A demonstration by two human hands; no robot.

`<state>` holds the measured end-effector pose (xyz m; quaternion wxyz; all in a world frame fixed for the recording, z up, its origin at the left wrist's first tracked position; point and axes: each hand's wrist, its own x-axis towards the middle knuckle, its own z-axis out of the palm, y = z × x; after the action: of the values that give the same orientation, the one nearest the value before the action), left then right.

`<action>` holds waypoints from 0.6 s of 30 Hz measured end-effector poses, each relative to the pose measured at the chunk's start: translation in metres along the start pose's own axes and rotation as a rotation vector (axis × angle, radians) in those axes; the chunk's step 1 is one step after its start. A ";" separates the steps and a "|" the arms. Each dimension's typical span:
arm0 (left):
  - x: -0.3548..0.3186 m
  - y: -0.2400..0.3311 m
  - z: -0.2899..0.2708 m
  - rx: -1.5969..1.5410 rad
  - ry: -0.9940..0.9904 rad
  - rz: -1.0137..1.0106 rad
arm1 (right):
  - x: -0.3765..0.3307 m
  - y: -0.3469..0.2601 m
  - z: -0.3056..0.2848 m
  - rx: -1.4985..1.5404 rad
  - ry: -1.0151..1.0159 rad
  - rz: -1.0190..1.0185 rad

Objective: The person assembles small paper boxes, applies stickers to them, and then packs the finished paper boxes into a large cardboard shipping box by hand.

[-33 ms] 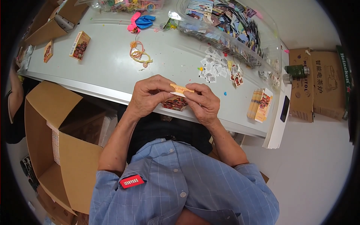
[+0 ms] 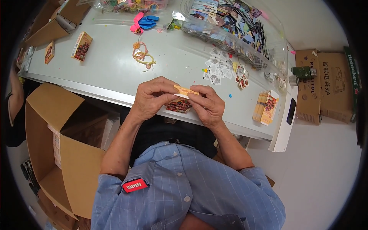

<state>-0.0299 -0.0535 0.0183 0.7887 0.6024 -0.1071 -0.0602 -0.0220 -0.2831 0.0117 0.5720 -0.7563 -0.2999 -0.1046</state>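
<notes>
Between my two hands, at the table's front edge, is a small orange printed card box [image 2: 178, 105]. My left hand [image 2: 155, 97] pinches its left end between thumb and fingers. From the other side my right hand [image 2: 207, 105] grips it the same way, thumb at the upper edge. An orange flap with a white edge shows along the top; the fingers cover both ends. To the right lies a stack of flat orange cartons [image 2: 262, 107]. Two similar boxes stand at the far left, the larger box [image 2: 81, 46] and a smaller box [image 2: 49, 52].
Beyond my hands are small white packets [image 2: 219, 65], hair ties [image 2: 142, 57] and pink and blue balloon-like pieces [image 2: 145, 22]. A clear bin [image 2: 230, 33] full of cards stands far right. An opened cardboard carton [image 2: 82, 168] is at my left; another person's arm [image 2: 16, 92] shows beyond it.
</notes>
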 end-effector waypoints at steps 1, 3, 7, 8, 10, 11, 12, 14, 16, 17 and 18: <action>-0.001 0.000 0.001 0.028 0.022 0.008 | 0.001 0.000 0.000 0.001 0.000 0.000; -0.003 -0.001 0.003 0.056 0.045 0.016 | 0.004 -0.002 -0.003 -0.061 -0.020 -0.060; -0.004 0.005 0.003 0.124 0.024 0.059 | 0.006 -0.006 -0.006 0.020 -0.043 -0.010; -0.004 0.008 0.002 0.107 0.008 0.022 | 0.008 -0.007 -0.005 0.025 -0.034 0.008; -0.002 0.011 -0.002 0.144 -0.006 0.000 | 0.011 -0.011 -0.004 0.033 -0.028 0.024; -0.001 0.013 -0.003 0.181 -0.022 -0.021 | 0.012 -0.013 -0.004 0.008 -0.029 0.045; 0.000 0.016 -0.002 0.180 -0.024 -0.021 | 0.012 -0.013 -0.005 -0.020 -0.029 0.067; 0.004 0.024 0.001 0.252 -0.009 -0.129 | 0.012 -0.013 -0.006 -0.030 -0.030 0.066; 0.004 0.025 0.000 0.278 -0.030 -0.081 | 0.013 -0.014 -0.006 -0.033 -0.035 0.067; 0.004 0.025 -0.001 0.304 -0.052 -0.033 | 0.014 -0.017 -0.006 -0.010 -0.038 0.111; 0.005 0.027 -0.001 0.304 -0.051 -0.033 | 0.015 -0.019 -0.007 0.012 -0.040 0.155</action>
<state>-0.0254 -0.0465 0.0448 0.6845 0.7146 -0.1249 -0.0718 -0.0193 -0.2811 0.0365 0.5768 -0.7757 -0.2524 -0.0429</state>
